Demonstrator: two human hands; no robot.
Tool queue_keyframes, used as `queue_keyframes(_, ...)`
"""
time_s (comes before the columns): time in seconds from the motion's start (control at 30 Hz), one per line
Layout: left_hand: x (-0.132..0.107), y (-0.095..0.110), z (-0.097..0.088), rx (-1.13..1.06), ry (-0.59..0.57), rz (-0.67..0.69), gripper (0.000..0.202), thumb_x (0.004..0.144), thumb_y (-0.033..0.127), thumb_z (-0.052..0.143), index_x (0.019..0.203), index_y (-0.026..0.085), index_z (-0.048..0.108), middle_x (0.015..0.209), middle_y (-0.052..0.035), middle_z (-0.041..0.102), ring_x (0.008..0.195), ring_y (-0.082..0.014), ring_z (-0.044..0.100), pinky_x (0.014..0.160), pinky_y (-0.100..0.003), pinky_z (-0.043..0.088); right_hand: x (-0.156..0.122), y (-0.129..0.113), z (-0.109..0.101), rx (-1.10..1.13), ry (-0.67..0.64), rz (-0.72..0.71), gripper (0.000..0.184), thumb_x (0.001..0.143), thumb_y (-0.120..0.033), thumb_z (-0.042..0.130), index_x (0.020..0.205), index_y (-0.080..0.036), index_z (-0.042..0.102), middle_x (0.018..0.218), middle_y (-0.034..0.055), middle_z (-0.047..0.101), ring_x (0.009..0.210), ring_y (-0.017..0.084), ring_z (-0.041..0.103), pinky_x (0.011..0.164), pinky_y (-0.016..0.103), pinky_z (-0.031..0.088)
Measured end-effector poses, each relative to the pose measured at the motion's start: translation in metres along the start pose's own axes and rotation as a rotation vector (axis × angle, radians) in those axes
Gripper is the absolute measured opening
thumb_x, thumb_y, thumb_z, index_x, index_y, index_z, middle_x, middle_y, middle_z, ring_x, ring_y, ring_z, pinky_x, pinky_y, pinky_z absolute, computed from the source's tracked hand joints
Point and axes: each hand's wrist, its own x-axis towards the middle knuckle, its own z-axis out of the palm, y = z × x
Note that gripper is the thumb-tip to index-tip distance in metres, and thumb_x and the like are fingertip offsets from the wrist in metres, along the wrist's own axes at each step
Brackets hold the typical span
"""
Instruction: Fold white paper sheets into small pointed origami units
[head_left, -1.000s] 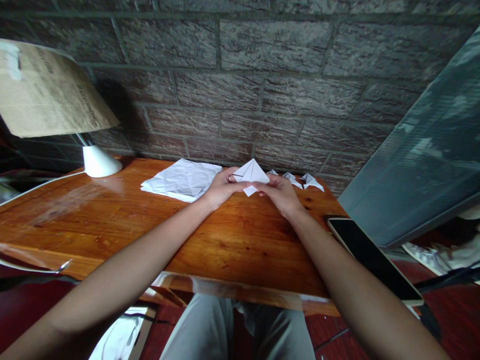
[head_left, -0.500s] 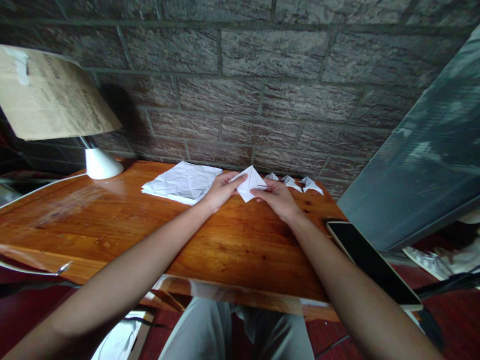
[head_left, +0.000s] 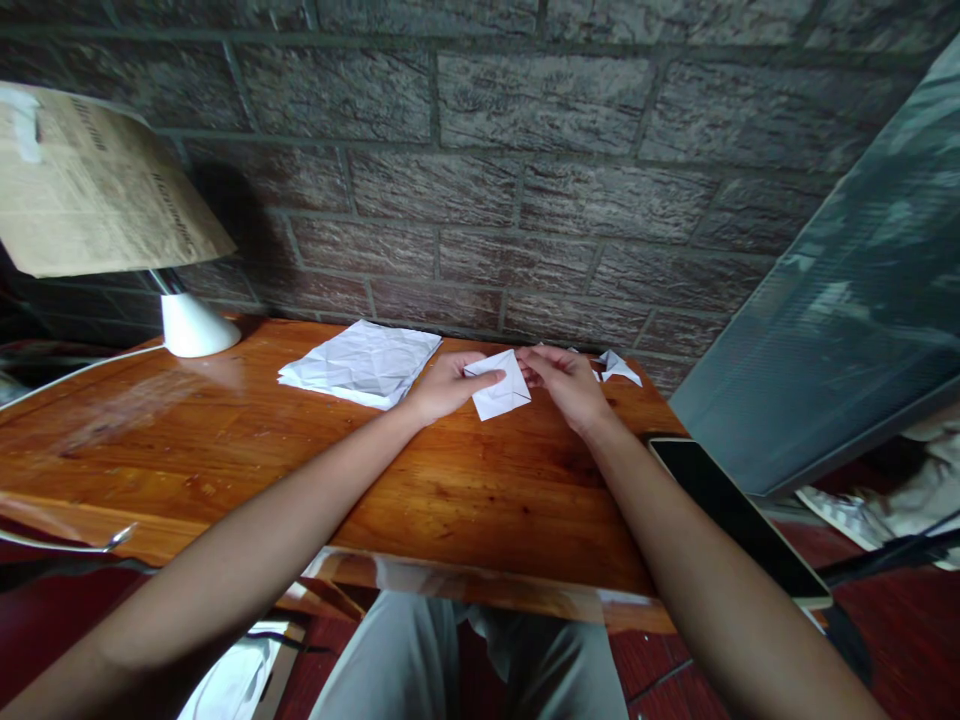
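Observation:
A small folded white paper piece point(head_left: 500, 390) lies between my two hands near the far edge of the wooden table point(head_left: 420, 490). My left hand point(head_left: 444, 385) pinches its left corner with thumb and fingers closed on it. My right hand point(head_left: 566, 385) grips its right side, fingers curled over the fold. A stack of creased white sheets point(head_left: 361, 362) rests just left of my left hand. Small folded paper shapes point(head_left: 619, 367) sit behind my right hand, partly hidden by it.
A white-based lamp point(head_left: 191, 325) with a paper shade point(head_left: 90, 190) stands at the table's back left. A dark phone point(head_left: 731, 515) lies at the right edge. A brick wall point(head_left: 480, 170) rises behind, and a grey slanted panel point(head_left: 847, 300) on the right.
The paper piece stood upright as a peaked shape between my fingers; now it is turned down flatter toward the table, and both hands have shifted slightly with it.

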Motion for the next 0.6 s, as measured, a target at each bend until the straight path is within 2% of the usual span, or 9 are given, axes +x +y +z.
queue_keyframes(0.13,0.0004,-0.003,-0.0009,0.046,-0.035,0.028,0.035,0.072,0.047,0.079,0.073,0.014,0.068,0.066,0.0005,0.066,0.06,-0.0121,0.055,0.058,-0.024,0.039,-0.0001,0.0036,0.0002,-0.033,-0.03,0.01,0.038,0.066,-0.055,0.08,0.079,-0.019,0.077,0.077,0.0032,0.073,0.068,0.014,0.059,0.066,0.029,0.047)
queue_keyframes(0.3,0.0,-0.0011,-0.0014,0.055,-0.039,0.018,0.036,0.071,0.048,0.078,0.073,0.014,0.066,0.065,0.0008,0.063,0.059,-0.0121,0.054,0.058,-0.024,0.038,-0.0009,0.0047,0.0003,-0.011,-0.049,0.001,0.03,0.067,-0.045,0.08,0.081,-0.019,0.077,0.076,0.0016,0.072,0.067,0.013,0.058,0.068,0.029,0.046)
queue_keyframes(0.4,-0.0008,0.0006,0.0,0.088,-0.059,0.03,0.036,0.072,0.048,0.077,0.077,0.013,0.068,0.069,0.0,0.064,0.062,-0.0126,0.055,0.059,-0.024,0.039,-0.0001,0.0068,0.0,-0.018,-0.036,-0.002,0.025,0.066,-0.04,0.079,0.08,-0.019,0.077,0.072,0.0,0.07,0.065,0.012,0.057,0.066,0.028,0.045)
queue_keyframes(0.6,-0.0029,0.0024,0.0019,0.116,-0.076,-0.005,0.036,0.073,0.047,0.076,0.083,0.013,0.07,0.073,-0.0011,0.067,0.066,-0.0137,0.058,0.062,-0.024,0.041,0.0,0.0069,0.0005,-0.049,-0.033,-0.007,0.024,0.066,-0.04,0.076,0.077,-0.018,0.075,0.068,-0.0006,0.068,0.062,0.012,0.055,0.063,0.028,0.044)
